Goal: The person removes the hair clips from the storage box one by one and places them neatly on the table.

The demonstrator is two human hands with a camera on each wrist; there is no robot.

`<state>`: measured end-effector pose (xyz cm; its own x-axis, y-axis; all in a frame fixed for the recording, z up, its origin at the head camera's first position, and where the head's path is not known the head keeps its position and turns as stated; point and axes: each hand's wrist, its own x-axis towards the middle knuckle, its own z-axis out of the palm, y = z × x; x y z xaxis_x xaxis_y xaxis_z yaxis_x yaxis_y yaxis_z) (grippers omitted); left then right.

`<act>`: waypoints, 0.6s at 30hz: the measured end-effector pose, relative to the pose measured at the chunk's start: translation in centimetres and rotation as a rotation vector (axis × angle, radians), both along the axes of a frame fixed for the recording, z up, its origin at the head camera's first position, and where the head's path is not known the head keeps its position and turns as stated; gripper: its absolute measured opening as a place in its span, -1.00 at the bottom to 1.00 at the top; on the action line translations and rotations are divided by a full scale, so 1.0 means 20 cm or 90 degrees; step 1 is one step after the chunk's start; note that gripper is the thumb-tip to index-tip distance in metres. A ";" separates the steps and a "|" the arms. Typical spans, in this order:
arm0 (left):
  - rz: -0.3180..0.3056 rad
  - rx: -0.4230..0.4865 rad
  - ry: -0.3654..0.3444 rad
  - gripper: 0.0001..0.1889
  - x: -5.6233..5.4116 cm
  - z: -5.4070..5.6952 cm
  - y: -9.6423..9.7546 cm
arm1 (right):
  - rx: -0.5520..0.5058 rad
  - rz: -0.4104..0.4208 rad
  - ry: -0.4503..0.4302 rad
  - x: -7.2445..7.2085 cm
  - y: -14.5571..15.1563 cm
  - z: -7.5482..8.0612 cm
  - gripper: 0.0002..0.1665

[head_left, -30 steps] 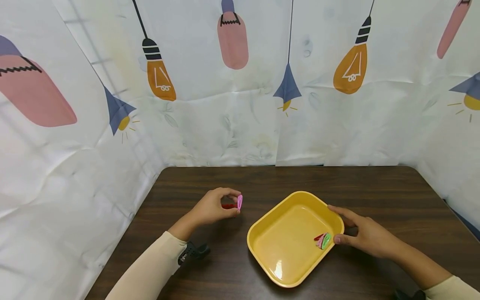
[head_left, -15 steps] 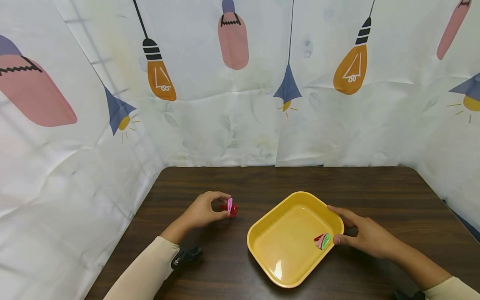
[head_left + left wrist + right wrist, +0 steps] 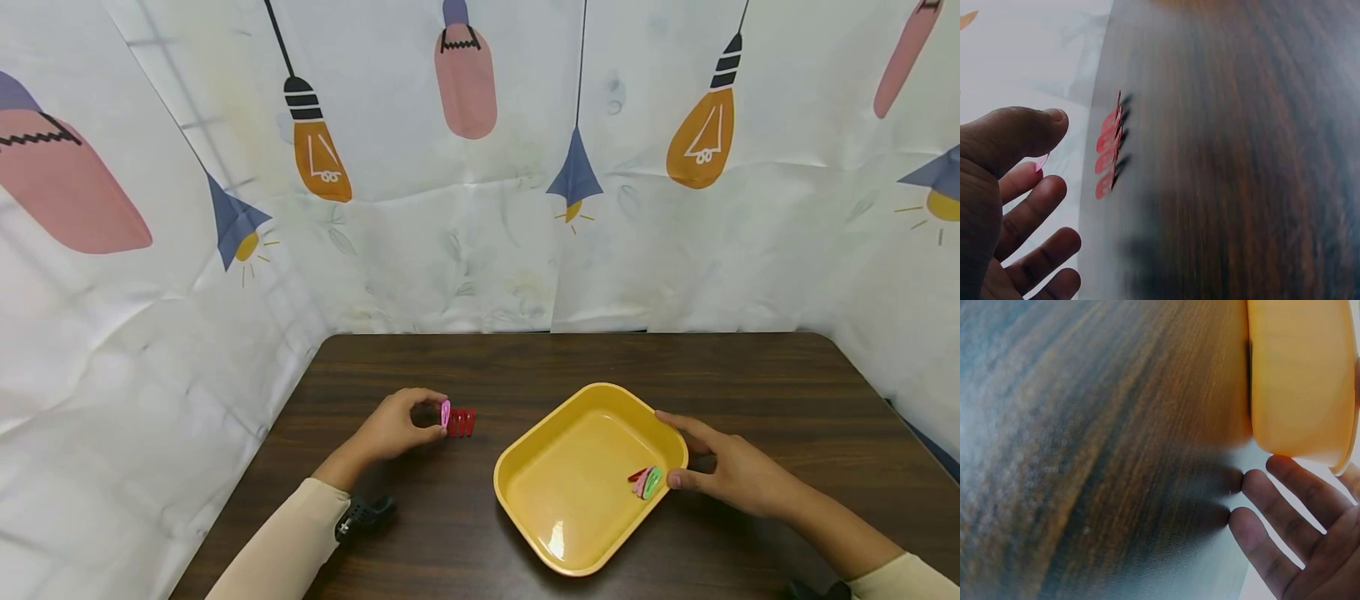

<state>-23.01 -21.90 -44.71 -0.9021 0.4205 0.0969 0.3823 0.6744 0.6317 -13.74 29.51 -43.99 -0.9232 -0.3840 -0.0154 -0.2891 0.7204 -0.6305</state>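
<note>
Between thumb and forefinger, my left hand [image 3: 397, 425] pinches a pink snap hair clip [image 3: 446, 413]. Just right of it, a row of red hair clips [image 3: 461, 422] lies on the table; the left wrist view shows several of these red clips [image 3: 1108, 153] below the fingertips. A yellow tray [image 3: 525, 500] stands turned at an angle to the right. Inside it, by the right wall, a green clip [image 3: 652, 482], a pink clip [image 3: 640, 483] and a red clip [image 3: 637, 476] lie together. My right hand [image 3: 735, 467] rests against the tray's right side with fingers extended.
A dark wood-grain table [image 3: 570, 354] spreads under everything. Behind it and to the left hangs a white cloth [image 3: 420, 250] printed with bulbs and lamps. A dark strap [image 3: 360, 512] sits on the left wrist.
With the pink clip pinched, my left hand has drawn leftward and slightly down, uncovering the row of red clips. The tray and my right hand have stayed in place.
</note>
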 end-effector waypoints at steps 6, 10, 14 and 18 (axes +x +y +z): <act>0.006 -0.037 0.031 -0.52 -0.01 -0.02 -0.03 | 0.001 -0.002 0.004 0.00 0.00 -0.01 0.04; 0.009 -0.058 0.048 -0.53 -0.02 -0.03 -0.05 | 0.002 -0.003 0.004 0.00 0.00 0.00 0.04; 0.015 -0.063 0.052 -0.54 -0.01 -0.04 -0.05 | 0.000 -0.004 0.002 0.00 0.00 0.00 0.04; 0.016 -0.071 0.060 -0.54 -0.02 -0.05 -0.05 | -0.001 -0.005 -0.004 0.00 0.00 0.01 0.03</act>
